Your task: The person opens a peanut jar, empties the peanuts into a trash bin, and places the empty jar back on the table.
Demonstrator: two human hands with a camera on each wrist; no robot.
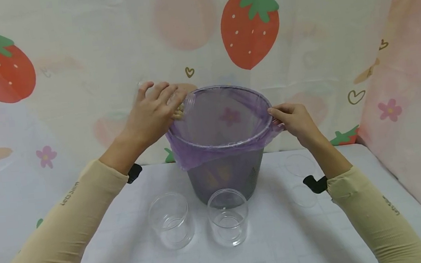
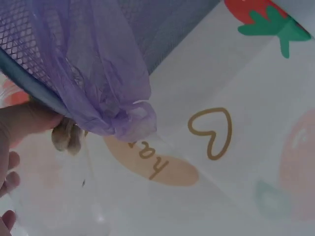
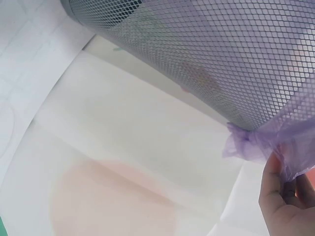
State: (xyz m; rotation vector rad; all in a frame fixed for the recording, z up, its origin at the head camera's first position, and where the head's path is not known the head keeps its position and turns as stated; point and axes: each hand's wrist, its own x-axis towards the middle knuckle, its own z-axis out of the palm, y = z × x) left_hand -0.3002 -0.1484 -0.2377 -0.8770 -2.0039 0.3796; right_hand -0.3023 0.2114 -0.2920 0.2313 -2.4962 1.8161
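Note:
A grey wire-mesh wastebasket [image 1: 224,176] stands upright, lined with a purple plastic bag [image 1: 220,151] folded over its rim. My left hand [image 1: 154,113] grips a clear plastic cup [image 1: 190,101], tipped sideways at the basket's left rim. Small tan-brown pieces, like peanuts in the shell [image 2: 67,137], show in the cup near its mouth. On the other side, my right hand [image 1: 296,122] pinches the bag's folded edge at the rim. In the right wrist view, thumb and fingers grip the bunched purple film below the mesh.
Two clear cups, a left one [image 1: 171,222] and a right one [image 1: 228,218], stand upright on the white-covered table [image 1: 282,243] in front of the basket. A strawberry-printed cloth [image 1: 110,43] hangs close behind and continues along the right side.

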